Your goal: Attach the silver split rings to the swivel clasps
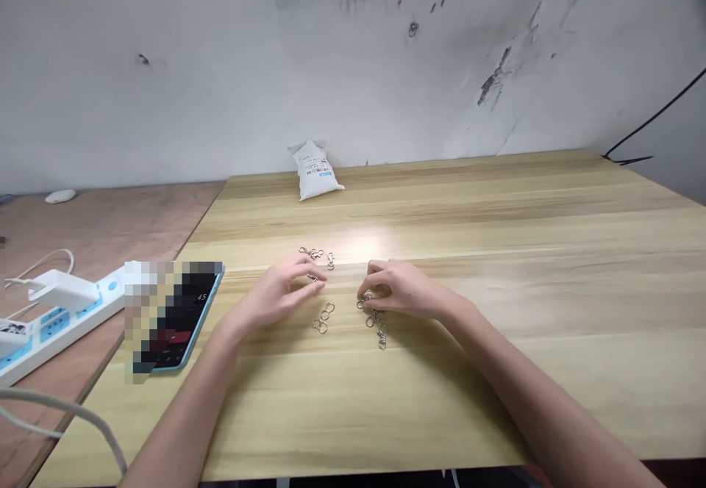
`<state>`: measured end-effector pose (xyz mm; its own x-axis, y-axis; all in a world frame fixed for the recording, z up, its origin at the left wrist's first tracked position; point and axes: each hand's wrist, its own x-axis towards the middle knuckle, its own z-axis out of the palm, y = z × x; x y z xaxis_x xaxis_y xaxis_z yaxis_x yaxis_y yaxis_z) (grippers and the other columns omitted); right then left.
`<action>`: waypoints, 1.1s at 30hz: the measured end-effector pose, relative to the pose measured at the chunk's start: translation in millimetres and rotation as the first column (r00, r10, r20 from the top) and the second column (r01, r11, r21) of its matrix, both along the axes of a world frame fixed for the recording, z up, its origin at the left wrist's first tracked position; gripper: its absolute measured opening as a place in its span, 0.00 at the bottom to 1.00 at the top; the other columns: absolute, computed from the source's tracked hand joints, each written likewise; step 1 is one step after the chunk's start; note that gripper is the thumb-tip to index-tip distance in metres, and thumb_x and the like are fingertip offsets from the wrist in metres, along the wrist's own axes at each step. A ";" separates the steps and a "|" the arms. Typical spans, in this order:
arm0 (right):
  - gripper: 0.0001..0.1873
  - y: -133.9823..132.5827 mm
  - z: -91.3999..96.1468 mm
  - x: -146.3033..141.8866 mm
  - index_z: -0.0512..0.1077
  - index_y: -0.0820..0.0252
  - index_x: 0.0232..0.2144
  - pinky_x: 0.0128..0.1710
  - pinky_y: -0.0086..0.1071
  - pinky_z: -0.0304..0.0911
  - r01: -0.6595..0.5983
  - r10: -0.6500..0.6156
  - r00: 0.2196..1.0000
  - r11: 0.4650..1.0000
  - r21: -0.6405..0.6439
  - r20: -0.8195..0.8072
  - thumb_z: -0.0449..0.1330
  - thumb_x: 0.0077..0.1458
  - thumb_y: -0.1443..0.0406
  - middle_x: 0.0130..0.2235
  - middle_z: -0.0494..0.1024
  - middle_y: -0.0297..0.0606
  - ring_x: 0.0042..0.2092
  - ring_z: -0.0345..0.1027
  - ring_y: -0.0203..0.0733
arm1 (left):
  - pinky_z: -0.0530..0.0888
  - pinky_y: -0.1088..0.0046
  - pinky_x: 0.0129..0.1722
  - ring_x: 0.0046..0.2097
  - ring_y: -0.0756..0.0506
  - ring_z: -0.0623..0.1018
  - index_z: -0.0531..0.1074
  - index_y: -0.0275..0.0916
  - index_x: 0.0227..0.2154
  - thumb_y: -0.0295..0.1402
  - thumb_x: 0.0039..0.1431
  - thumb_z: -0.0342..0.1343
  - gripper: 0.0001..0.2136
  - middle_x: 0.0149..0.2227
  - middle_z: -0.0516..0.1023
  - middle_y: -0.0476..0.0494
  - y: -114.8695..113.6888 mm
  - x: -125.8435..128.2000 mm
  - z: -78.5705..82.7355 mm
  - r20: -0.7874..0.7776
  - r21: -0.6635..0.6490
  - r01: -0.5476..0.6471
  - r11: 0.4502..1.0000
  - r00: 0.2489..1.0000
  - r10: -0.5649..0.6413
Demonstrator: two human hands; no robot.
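Observation:
My left hand [281, 289] is curled low over the wooden table, its thumb and fingertips nearly together around a small silver swivel clasp [312, 277]. My right hand [400, 287] pinches a silver swivel clasp with a ring [361, 303], partly hidden by the fingers. Beneath and in front of the right hand lie more clasps with rings [382, 335]. Several loose split rings [323, 317] rest between the hands, nearer to me. Beyond the left hand is a small group of clasps [312, 253], with a single clasp [331, 260] beside it.
A white plastic packet [318, 172] with a printed label leans by the wall. Left of my left arm lies a phone [182, 319], partly pixelated. A white power strip [71, 319] with a charger [65, 289] and cables stands on the adjoining brown tabletop [165, 209].

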<state>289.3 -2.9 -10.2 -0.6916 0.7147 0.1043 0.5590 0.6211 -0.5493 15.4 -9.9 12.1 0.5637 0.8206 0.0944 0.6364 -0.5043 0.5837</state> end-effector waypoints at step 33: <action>0.06 -8.3 -21.1 -31.9 0.73 0.58 0.32 0.29 0.26 0.58 0.143 -0.057 0.933 0.965 0.220 -0.355 0.56 0.59 0.68 0.27 0.78 0.32 0.25 0.65 0.32 | 0.76 0.67 0.41 0.40 0.46 0.79 0.78 0.41 0.38 0.26 0.62 0.54 0.08 0.37 0.81 0.45 -2.8 19.1 -13.1 0.206 0.167 -0.041 0.985 0.979 0.006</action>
